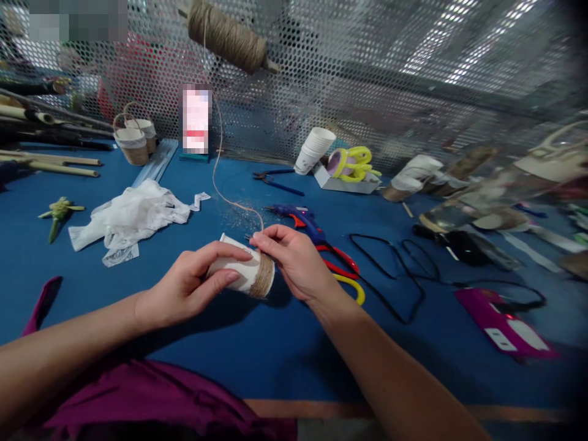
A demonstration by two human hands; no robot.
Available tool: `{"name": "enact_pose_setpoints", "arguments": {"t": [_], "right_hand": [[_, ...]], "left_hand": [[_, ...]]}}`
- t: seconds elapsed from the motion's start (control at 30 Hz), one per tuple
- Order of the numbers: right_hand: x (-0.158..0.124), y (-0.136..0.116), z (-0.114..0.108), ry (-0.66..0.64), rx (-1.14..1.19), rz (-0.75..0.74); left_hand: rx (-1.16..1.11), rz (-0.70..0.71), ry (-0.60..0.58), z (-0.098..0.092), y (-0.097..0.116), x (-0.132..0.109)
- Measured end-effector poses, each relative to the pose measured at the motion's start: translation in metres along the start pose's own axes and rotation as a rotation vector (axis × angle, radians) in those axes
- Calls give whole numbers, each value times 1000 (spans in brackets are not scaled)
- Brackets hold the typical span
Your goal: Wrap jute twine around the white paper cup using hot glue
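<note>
My left hand [197, 278] is closed around a white paper cup [239, 272], which lies tilted on its side above the blue table. Brown twine [263, 277] is wound round the cup's right end. Between thumb and fingers, my right hand [291, 260] pinches the loose twine strand [234, 203] at the cup's upper edge. That strand runs up toward a large twine spool [227, 37] hanging on the perforated metal screen. Just beyond my right hand lies a blue hot glue gun [301, 219]. Red and yellow scissor handles [342, 262] show partly behind my right wrist.
Blue-handled pliers [278, 181], stacked paper cups [315, 150] and a box with yellow-handled scissors [353, 164] stand at the back. Crumpled white cloth [138, 214] and twine-wrapped cups [133, 144] are on the left. A black cord [404, 269] and purple power strip [505, 324] lie right.
</note>
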State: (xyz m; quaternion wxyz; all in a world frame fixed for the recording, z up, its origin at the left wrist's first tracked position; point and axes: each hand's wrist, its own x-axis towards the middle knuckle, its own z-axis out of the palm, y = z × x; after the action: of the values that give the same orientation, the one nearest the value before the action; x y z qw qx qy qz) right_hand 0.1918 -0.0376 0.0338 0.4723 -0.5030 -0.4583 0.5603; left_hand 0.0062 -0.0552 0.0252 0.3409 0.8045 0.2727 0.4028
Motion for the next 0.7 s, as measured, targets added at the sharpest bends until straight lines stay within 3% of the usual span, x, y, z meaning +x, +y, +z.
{"name": "enact_pose_setpoints", "arguments": {"t": [0.33,0.53,0.7], "right_hand": [[3,4,0,-31,-83,5],[3,0,-7,117,-223,-130],[-7,-5,-5,-49,-302,-116]], "left_hand": [[-111,-22,42,0,-1,0],[-147,-109,124,2,-5,3],[-155,-248,208,3,-9,8]]}}
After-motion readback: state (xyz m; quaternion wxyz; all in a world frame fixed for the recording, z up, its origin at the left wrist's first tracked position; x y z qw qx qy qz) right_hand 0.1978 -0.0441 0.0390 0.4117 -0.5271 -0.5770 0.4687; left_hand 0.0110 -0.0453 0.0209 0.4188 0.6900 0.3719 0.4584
